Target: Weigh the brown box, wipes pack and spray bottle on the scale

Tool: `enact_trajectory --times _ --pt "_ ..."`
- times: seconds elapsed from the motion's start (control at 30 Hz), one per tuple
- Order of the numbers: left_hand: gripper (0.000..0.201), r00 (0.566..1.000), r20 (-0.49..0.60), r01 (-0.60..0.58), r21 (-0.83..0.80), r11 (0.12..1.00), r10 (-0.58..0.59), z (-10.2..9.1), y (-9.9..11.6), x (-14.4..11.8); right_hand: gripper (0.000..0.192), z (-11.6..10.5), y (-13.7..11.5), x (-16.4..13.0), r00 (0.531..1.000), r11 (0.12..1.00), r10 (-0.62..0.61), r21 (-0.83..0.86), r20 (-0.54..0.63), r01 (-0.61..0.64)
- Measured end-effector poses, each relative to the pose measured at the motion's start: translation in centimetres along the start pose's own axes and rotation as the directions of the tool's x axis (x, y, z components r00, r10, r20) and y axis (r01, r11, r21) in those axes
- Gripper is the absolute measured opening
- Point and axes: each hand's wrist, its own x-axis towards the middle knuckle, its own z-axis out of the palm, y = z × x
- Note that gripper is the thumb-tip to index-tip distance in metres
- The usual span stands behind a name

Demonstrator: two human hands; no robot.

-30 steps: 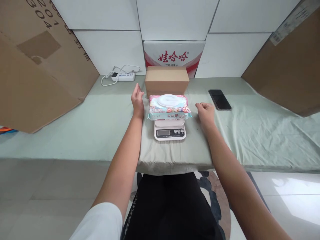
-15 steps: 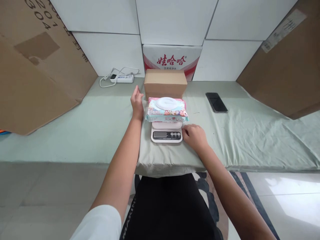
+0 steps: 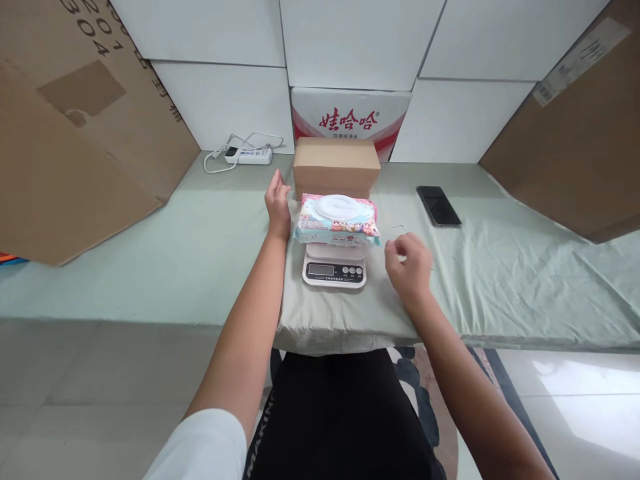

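Note:
A pack of wet wipes (image 3: 336,220) with a white lid lies across the top of a small white kitchen scale (image 3: 334,270), covering most of its platform. The scale's display looks dark, and I can read no figures on it. My left hand (image 3: 278,205) stands on its edge just left of the wipes, fingers stretched out and holding nothing. To the right of the scale, apart from it, my right hand (image 3: 411,265) is curled into a loose fist with nothing visible in it.
Behind the wipes sits a brown cardboard box (image 3: 336,165), before a printed carton (image 3: 353,110). A phone (image 3: 439,206) lies at the right. A power strip (image 3: 249,156) with a white cable is at the back left. Large cardboard sheets (image 3: 90,153) flank the cloth-covered table (image 3: 210,253).
My right hand has left the scale's right edge, moving right and slightly away from me. My left hand stays beside the wipes. The whole view has shifted slightly.

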Motion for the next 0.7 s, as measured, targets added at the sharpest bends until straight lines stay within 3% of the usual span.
enact_trajectory --times 0.07,0.1,0.17,0.23,0.33,0.43,0.53,0.6,0.67,0.7 --pt "0.069 1.0 0.001 0.012 -0.003 1.0 -0.012 0.1 0.0 0.1 0.024 -1.3 -0.5 1.8 0.985 0.985 -0.14 0.088 -0.105 0.149" --pt "0.068 1.0 0.002 0.018 -0.003 1.0 -0.018 0.2 0.0 0.2 0.023 -1.9 -0.9 3.0 0.97 0.964 -0.226 0.124 -0.09 0.236" --pt "0.067 1.0 0.002 0.026 -0.003 1.0 -0.026 0.4 0.0 0.2 0.046 -2.5 -2.2 5.7 0.918 0.905 -0.393 0.201 0.056 0.375" --pt "0.065 1.0 -0.005 0.027 -0.001 1.0 -0.027 0.5 0.1 0.2 0.075 -2.2 -3.6 8.6 0.82 0.858 -0.505 0.257 0.268 0.445" --pt "0.065 0.999 -0.026 0.025 -0.005 1.0 -0.025 0.5 0.3 0.1 0.097 -0.8 -5.4 12.0 0.647 0.852 -0.513 0.238 0.564 0.467" --pt "0.067 0.999 -0.027 0.024 -0.014 1.0 -0.024 0.4 0.4 0.1 0.104 0.5 -6.6 13.5 0.559 0.867 -0.436 0.162 0.705 0.472" --pt "0.068 1.0 -0.016 0.022 -0.013 1.0 -0.022 0.4 0.2 0.3 0.102 0.7 -7.1 13.6 0.585 0.88 -0.414 0.141 0.697 0.454" --pt "0.07 1.0 -0.01 0.023 -0.01 1.0 -0.023 0.3 0.1 0.5 0.098 0.2 -6.6 13.5 0.617 0.916 -0.365 0.149 0.698 0.374" --pt "0.072 1.0 -0.004 0.027 -0.008 1.0 -0.027 0.2 -0.1 0.6 0.091 -1.0 -5.3 13.2 0.67 0.953 -0.296 0.158 0.681 0.26" --pt "0.072 0.999 -0.002 0.032 -0.009 0.999 -0.032 0.2 -0.1 0.6 0.084 -1.8 -4.4 13.0 0.718 0.965 -0.262 0.159 0.645 0.209"
